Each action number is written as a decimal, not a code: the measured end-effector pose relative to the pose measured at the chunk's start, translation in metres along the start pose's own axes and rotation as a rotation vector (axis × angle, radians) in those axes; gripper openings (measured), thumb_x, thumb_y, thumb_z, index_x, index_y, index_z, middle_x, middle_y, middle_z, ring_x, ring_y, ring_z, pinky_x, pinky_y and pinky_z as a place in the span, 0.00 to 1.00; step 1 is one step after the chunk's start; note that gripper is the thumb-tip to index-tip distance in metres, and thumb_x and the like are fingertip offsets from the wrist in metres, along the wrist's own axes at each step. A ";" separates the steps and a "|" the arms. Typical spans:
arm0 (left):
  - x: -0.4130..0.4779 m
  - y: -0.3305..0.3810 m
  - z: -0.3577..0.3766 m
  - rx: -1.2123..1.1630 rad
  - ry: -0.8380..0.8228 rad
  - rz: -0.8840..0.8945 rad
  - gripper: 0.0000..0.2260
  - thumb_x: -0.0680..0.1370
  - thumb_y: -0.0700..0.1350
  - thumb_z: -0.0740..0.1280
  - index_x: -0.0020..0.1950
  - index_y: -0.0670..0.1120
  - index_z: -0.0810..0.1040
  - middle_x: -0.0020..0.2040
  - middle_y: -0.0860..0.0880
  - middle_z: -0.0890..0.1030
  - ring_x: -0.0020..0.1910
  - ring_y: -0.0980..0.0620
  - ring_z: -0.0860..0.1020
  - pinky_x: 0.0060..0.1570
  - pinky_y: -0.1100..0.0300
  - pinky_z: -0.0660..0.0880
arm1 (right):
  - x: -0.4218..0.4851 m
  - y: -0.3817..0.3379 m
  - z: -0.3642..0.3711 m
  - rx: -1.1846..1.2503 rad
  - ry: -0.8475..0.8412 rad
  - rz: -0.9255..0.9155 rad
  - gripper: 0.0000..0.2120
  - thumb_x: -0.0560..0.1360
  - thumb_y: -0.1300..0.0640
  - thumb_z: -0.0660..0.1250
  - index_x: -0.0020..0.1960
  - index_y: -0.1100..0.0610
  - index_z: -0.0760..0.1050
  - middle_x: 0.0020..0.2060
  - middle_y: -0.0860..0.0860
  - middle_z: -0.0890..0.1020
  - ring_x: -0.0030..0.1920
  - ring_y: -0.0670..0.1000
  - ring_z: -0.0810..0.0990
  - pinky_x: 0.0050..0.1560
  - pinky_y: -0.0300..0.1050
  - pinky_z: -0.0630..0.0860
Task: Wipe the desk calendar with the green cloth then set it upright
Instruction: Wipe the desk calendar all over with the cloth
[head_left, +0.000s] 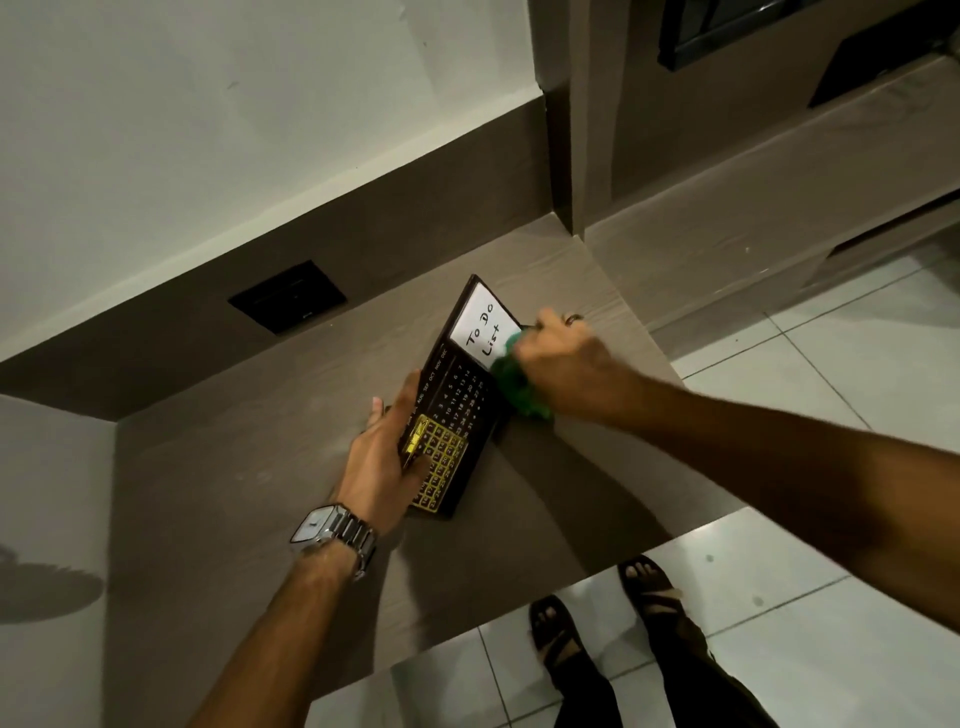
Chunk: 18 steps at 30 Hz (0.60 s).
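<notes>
A black desk calendar (457, 395) lies tilted on the brown desk (234, 467), its face up. It shows a white "To Do List" panel at the far end, rows of dates in the middle and a yellow grid at the near end. My left hand (387, 457), with a metal watch on the wrist, grips the calendar's near left edge, thumb on the yellow grid. My right hand (566, 364) presses a bunched green cloth (517, 384) against the calendar's right side, beside the white panel. Part of the calendar's right edge is hidden under the cloth.
A black socket plate (288, 296) sits in the brown back panel behind the desk. The desk's front edge runs diagonally, with white floor tiles (831, 374) and my sandalled feet (602, 613) beyond it. A lower shelf (753, 208) stretches to the right.
</notes>
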<state>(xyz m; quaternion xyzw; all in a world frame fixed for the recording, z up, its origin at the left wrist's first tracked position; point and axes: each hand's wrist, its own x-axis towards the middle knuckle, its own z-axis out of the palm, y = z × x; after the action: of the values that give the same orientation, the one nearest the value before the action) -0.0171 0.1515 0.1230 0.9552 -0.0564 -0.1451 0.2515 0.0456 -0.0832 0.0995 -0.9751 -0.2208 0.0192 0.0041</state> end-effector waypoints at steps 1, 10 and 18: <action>0.000 0.000 0.000 -0.004 -0.001 -0.011 0.45 0.76 0.35 0.67 0.71 0.68 0.40 0.78 0.40 0.56 0.75 0.33 0.58 0.61 0.40 0.74 | 0.004 0.009 0.000 -0.030 0.023 0.020 0.15 0.80 0.50 0.60 0.59 0.60 0.73 0.54 0.56 0.79 0.57 0.57 0.72 0.50 0.50 0.71; 0.004 -0.012 0.003 0.001 -0.003 -0.003 0.46 0.75 0.34 0.67 0.73 0.69 0.41 0.78 0.36 0.56 0.70 0.29 0.67 0.57 0.43 0.77 | -0.047 -0.116 0.021 0.102 -0.137 -0.204 0.11 0.75 0.50 0.67 0.55 0.53 0.78 0.53 0.52 0.79 0.53 0.56 0.70 0.46 0.51 0.70; 0.003 -0.011 0.003 0.000 -0.012 -0.003 0.46 0.76 0.36 0.67 0.72 0.71 0.39 0.78 0.41 0.56 0.70 0.27 0.66 0.57 0.41 0.78 | -0.004 -0.024 -0.005 0.185 -0.228 -0.038 0.15 0.75 0.48 0.67 0.56 0.57 0.75 0.53 0.52 0.79 0.52 0.53 0.75 0.50 0.49 0.74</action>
<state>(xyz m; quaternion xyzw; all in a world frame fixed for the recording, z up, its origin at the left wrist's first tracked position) -0.0154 0.1587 0.1141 0.9544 -0.0564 -0.1511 0.2510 0.0317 -0.0633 0.1049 -0.9577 -0.2355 0.1500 0.0690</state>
